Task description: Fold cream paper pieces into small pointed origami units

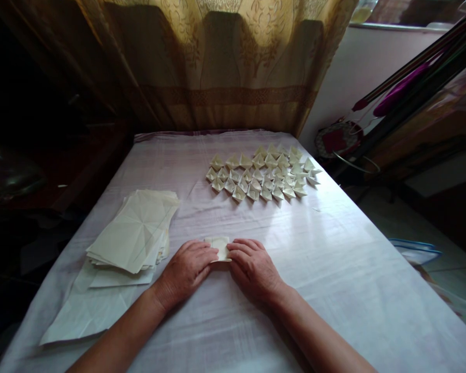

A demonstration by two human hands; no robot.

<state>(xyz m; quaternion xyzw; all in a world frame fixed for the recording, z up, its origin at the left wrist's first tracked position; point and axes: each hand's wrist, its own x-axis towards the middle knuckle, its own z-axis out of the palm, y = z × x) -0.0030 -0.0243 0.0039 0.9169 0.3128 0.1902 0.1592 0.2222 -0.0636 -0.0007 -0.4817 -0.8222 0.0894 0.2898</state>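
Note:
A small folded piece of cream paper (219,249) lies on the cloth-covered table in front of me. My left hand (190,264) grips its left side, fingers closed over it. On the opposite side my right hand (254,264) holds the right edge, its fingers bent and its thumb hidden underneath. To the left is a stack of creased paper sheets (135,228), with larger sheets (89,305) under it. Several rows of small folded paper boats (256,176) stand at the far right of the table.
A pale cloth (318,311) covers the table. Behind its far edge hangs a gold patterned curtain (225,67). A round dark red and patterned item (338,139) and a slanted rack with hung things are off the right side.

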